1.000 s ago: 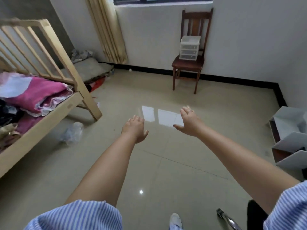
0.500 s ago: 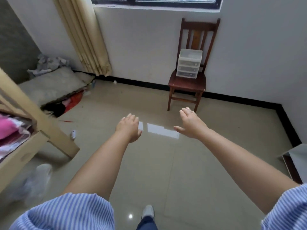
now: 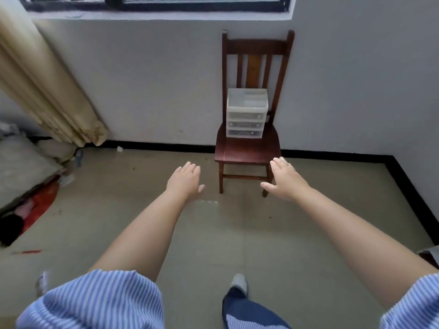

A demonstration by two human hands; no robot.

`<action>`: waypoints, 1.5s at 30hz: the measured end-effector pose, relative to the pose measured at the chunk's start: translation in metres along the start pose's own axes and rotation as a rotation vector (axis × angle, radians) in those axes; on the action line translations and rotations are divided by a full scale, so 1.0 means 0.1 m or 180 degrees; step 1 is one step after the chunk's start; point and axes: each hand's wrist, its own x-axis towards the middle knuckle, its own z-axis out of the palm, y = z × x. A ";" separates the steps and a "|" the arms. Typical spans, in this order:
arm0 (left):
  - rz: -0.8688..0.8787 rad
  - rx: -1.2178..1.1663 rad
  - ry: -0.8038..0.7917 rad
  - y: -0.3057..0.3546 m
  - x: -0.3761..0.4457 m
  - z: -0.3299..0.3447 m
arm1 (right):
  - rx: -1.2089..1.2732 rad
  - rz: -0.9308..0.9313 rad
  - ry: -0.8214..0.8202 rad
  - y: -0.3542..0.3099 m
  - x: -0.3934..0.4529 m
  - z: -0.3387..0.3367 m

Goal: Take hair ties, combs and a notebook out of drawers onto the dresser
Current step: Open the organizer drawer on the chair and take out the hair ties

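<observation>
Your striped sleeves point(image 3: 95, 302) fill the near edge. Your left hand point(image 3: 185, 181) and right hand point(image 3: 285, 181) reach forward, empty, palms down, fingers loosely together, thumbs out. Beyond them the clear three-drawer unit point(image 3: 246, 113) sits on the wooden chair point(image 3: 248, 148) against the wall; no readable writing. Since the earlier frame the chair has drawn closer and the bed frame has left view.

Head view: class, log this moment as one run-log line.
phase: approach | left hand: open, empty | right hand: open, empty | drawer unit: on chair, drawers shut
</observation>
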 end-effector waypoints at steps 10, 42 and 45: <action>0.0150 0.0034 -0.0025 -0.41 2.64 -0.51 | -0.0034 0.0014 0.0018 0.23 2.63 -0.52; 0.1459 -0.0369 -0.0155 -0.21 6.71 0.48 | 0.6604 0.3385 0.0094 1.08 6.03 0.95; 0.1293 -0.0441 -0.0193 -0.17 6.71 0.50 | 0.6480 0.3688 -0.0158 1.07 5.66 1.05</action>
